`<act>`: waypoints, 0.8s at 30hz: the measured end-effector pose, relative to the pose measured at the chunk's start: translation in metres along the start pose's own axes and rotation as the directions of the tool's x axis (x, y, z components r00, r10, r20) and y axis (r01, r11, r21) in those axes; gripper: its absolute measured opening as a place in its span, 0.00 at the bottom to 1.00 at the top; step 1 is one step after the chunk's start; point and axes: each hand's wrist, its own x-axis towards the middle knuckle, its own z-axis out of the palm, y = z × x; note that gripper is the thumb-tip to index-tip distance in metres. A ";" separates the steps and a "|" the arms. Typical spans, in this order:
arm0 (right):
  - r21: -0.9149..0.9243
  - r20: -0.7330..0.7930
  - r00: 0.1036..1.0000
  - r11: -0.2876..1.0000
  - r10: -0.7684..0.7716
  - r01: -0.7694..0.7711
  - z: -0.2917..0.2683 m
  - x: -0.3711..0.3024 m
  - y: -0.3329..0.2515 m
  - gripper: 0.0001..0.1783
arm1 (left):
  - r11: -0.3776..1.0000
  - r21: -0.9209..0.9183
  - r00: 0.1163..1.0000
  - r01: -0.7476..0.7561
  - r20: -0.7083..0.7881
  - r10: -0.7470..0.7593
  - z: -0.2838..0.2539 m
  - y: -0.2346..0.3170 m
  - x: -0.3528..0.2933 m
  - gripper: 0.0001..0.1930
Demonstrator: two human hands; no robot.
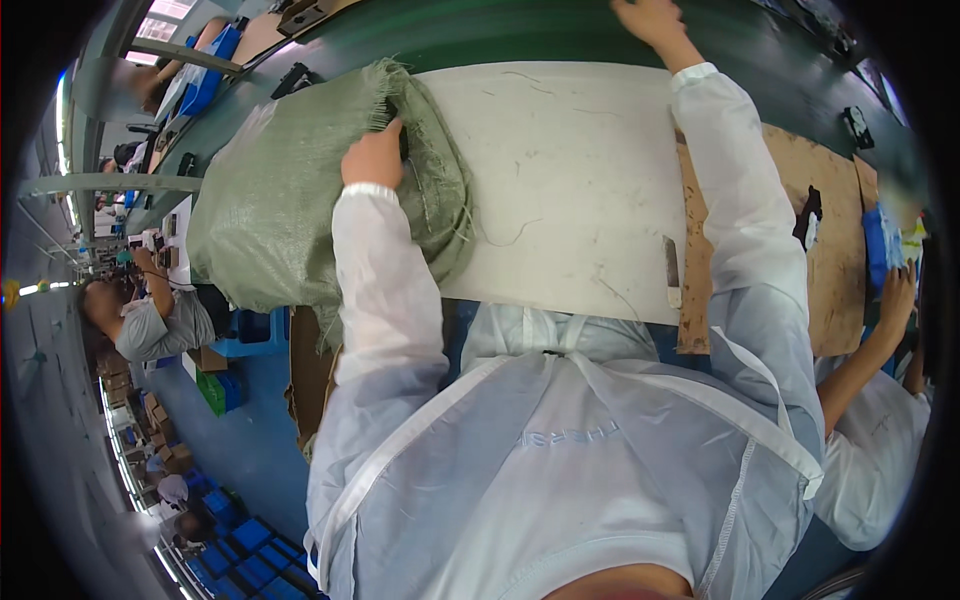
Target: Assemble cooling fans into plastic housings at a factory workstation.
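Sack [280, 190], dull green and bulging, lies at the left of a flat white board [570, 190], loose threads trailing from its near corner. The weave looks like plastic, creased and slightly shiny; its mouth (ragged, fringed with pale fibres) faces the board. Whatever fills it is hidden. Stray threads and dark scuffs mark the board's smooth face. Farther up, the left hand [373, 158] is at the sack's mouth, its fingertips lost among folds beside a dark thing [404, 146]; whether it grips anything, I cannot tell. Farthest off, the right hand [650, 18] is over a smooth green surface [500, 40], cut by the view's upper edge, so its fingers' spread stays unclear.
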 end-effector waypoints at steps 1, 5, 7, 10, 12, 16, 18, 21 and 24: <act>0.008 0.070 0.981 0.983 -0.182 0.182 0.009 -0.018 -0.013 0.36 | 0.990 0.141 0.997 -0.016 0.072 0.005 0.004 -0.005 0.004 0.16; 0.108 0.233 0.676 0.710 -0.699 0.696 -0.002 -0.123 -0.020 0.25 | 0.945 0.217 0.969 -0.244 0.014 0.247 -0.020 -0.019 0.018 0.05; 0.212 0.275 0.575 0.632 -0.771 0.745 -0.015 -0.162 -0.012 0.24 | 0.919 0.181 0.932 -0.350 -0.035 0.362 -0.054 -0.010 0.015 0.04; 0.351 0.280 0.586 0.649 -0.760 0.675 -0.026 -0.198 0.011 0.26 | 0.895 -0.287 0.936 -0.341 -0.195 0.294 -0.103 0.023 -0.002 0.09; 0.595 0.301 0.577 0.623 -0.759 0.509 -0.033 -0.217 0.019 0.28 | 0.821 -0.441 0.929 -0.363 -0.235 0.284 -0.123 0.050 -0.011 0.10; 0.839 0.479 0.609 0.533 -0.632 -0.107 -0.059 -0.247 0.042 0.39 | 0.523 -0.577 0.773 -0.628 -0.383 0.505 -0.139 0.138 -0.033 0.13; 0.838 0.512 0.617 0.504 -0.598 -0.208 -0.069 -0.254 0.071 0.41 | 0.367 -0.324 0.490 -0.872 -0.583 0.648 -0.140 0.183 -0.043 0.10; 0.794 0.594 0.498 0.360 -0.631 -0.491 -0.066 -0.265 0.122 0.45 | 0.060 -0.050 0.078 -0.997 -0.598 0.798 -0.137 0.249 -0.056 0.12; 0.797 0.425 0.516 0.037 -0.744 -0.603 -0.063 -0.297 0.179 0.43 | -0.134 -0.426 0.151 -0.895 -0.571 0.807 -0.138 0.298 -0.063 0.12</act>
